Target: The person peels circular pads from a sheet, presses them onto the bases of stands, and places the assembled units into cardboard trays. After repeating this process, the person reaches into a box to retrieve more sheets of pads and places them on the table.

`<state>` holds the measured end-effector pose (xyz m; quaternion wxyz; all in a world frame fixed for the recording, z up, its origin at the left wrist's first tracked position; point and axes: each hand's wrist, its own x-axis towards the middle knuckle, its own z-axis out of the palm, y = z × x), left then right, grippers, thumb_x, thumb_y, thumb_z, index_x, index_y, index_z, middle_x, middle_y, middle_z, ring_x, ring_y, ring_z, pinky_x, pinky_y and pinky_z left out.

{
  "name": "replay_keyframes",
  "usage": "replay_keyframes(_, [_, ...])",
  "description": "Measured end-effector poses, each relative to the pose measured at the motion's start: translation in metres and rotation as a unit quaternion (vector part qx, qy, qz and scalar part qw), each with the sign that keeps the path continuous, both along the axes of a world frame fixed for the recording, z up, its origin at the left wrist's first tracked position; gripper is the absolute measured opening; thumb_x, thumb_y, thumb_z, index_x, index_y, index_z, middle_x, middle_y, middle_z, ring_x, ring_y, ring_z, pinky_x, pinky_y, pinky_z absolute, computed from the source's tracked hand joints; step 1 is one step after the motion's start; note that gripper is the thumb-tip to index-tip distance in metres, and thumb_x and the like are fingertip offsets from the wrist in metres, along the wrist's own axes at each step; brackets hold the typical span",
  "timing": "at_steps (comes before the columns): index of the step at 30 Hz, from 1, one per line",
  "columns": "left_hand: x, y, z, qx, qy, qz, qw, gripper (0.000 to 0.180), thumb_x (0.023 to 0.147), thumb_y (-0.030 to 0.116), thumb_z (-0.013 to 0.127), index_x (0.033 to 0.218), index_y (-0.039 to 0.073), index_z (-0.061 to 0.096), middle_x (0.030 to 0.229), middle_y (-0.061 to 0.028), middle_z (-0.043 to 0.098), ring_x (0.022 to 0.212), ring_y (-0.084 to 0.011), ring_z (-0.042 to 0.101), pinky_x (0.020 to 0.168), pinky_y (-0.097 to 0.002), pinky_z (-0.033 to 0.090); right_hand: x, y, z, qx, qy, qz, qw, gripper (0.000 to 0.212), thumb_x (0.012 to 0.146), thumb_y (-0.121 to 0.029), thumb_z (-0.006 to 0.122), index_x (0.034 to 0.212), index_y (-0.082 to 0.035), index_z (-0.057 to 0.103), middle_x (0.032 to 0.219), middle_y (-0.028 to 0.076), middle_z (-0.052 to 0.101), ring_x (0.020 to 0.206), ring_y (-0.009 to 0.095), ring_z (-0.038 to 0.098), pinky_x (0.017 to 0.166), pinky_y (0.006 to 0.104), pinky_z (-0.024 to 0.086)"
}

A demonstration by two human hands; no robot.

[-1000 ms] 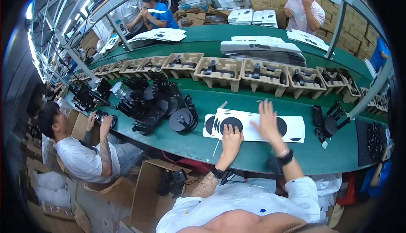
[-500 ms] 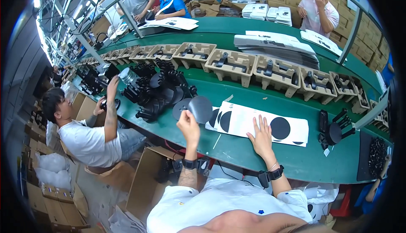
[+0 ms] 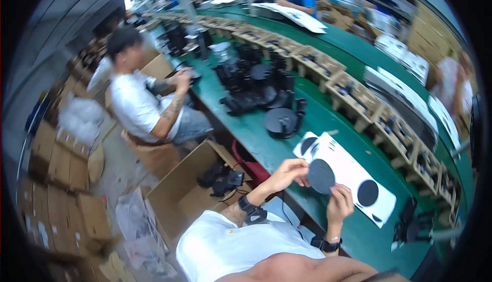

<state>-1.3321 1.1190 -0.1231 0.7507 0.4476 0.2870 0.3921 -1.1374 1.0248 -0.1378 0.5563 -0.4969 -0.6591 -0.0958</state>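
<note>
A flat black disc [image 3: 321, 176] is held up between my two hands, over the front edge of the white sheet. My left hand [image 3: 290, 174] pinches its left edge, and my right hand [image 3: 340, 203] grips its lower right edge. Under and beyond the disc lies the white sheet [image 3: 344, 160], which bears black circles [image 3: 368, 193]. Just past my left hand, a black round base [image 3: 281, 122] rests on the green table, in front of a pile of black stands [image 3: 259, 85].
Cardboard trays [image 3: 353, 95] with black parts line the table's far side. A black stand [image 3: 410, 223] is at the right. An open carton [image 3: 187, 182] holding black parts is on my left. A co-worker in a white shirt [image 3: 141, 102] sits at the left, handling a dark part.
The view has swung left. My right hand has lifted off the white sheet and taken the disc's edge. My left hand has brought the disc right, away from the round base.
</note>
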Motion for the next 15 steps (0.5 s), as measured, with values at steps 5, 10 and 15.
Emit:
replay_keyframes(5, [-0.054,0.059,0.018,0.397,0.411,0.236,0.786,0.056,0.063,0.021,0.079,0.111,0.006,0.054,0.12,-0.0109,0.049,0.105,-0.0241,0.05,0.081,-0.0356,0.047,0.014,-0.011,0.003,0.024,0.064,-0.065,0.996,0.018,0.071,0.015,0.061,0.084,0.003,0.061,0.086,0.015,0.061,0.081,0.029,0.061,0.073,0.0337,0.05])
replay_keyframes(10, [-0.078,0.123,-0.017,0.475,0.475,0.177,0.719,0.082,0.057,0.031,0.081,0.128,0.009,0.046,0.136,-0.021,0.033,0.127,-0.0381,0.03,0.101,-0.0434,0.034,0.023,-0.013,-0.011,0.002,0.159,-0.097,0.983,0.018,0.074,0.015,0.061,0.088,0.004,0.06,0.09,0.014,0.06,0.085,0.026,0.06,0.074,0.032,0.05])
replay_keyframes(15, [-0.07,0.142,-0.027,0.466,0.533,0.118,0.696,0.092,0.055,0.037,0.081,0.134,0.014,0.04,0.138,-0.0267,0.028,0.129,-0.044,0.025,0.105,-0.0459,0.028,0.023,-0.02,-0.004,-0.002,0.137,-0.094,0.986,0.018,0.074,0.014,0.062,0.089,0.005,0.06,0.091,0.014,0.061,0.087,0.025,0.06,0.075,0.0316,0.05])
